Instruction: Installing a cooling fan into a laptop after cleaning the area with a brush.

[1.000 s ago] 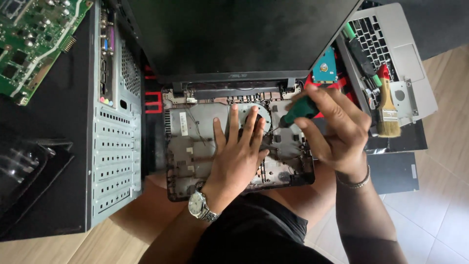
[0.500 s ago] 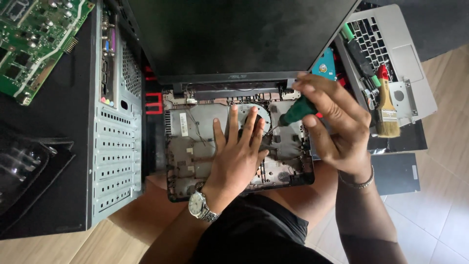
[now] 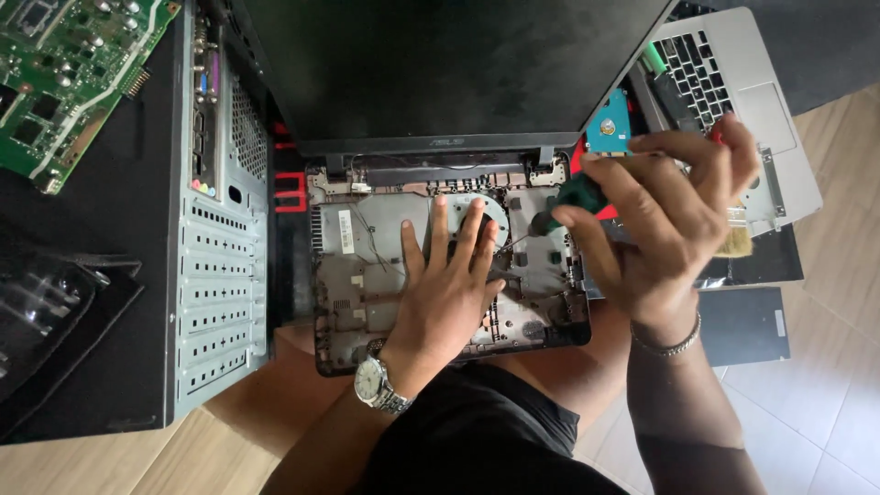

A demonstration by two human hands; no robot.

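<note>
Desktop case (image 3: 220, 238) lies on its side at 9 o'clock, vent grille and rear ports up. Laptop lid (image 3: 449, 69), black, fills 12 o'clock. Below it, centre frame, the opened laptop base (image 3: 367, 275) rests on the person's lap w/ bare chassis showing: round fan (image 3: 481, 215) near the top middle, thin wires across the metal plate. Silver laptop (image 3: 742, 119) w/ black keys sits at 2 o'clock; a flat black panel (image 3: 742, 325) at 4 o'clock. Green circuit board (image 3: 64, 73) in the 10 o'clock corner. Blue-topped hard drive (image 3: 607, 128) at 1 o'clock, just beside the hinge.

Left hand (image 3: 449, 293) lies flat on the base, fingers spread and straight, gripping nothing, tips touching the fan; wristwatch (image 3: 374, 383) at 6 o'clock. Right hand (image 3: 669, 220) at 3 o'clock has fingers curled closed around a green-handled screwdriver (image 3: 573, 197); its shaft angles down toward the base right of the fan. Cannot tell whether the tip touches a screw. A brush (image 3: 738, 240) shows partly behind the right hand.

Change vs. 1 s ago: right hand has lifted and rolled outward toward 3 o'clock, so the handle now sits in front of the fingers rather than under the palm; left hand hasn't moved. Likely a re-grip or turn of the driver on the same spot, w/ the left hand steadying the base, so the work looks mid-screw, not finished.
</note>
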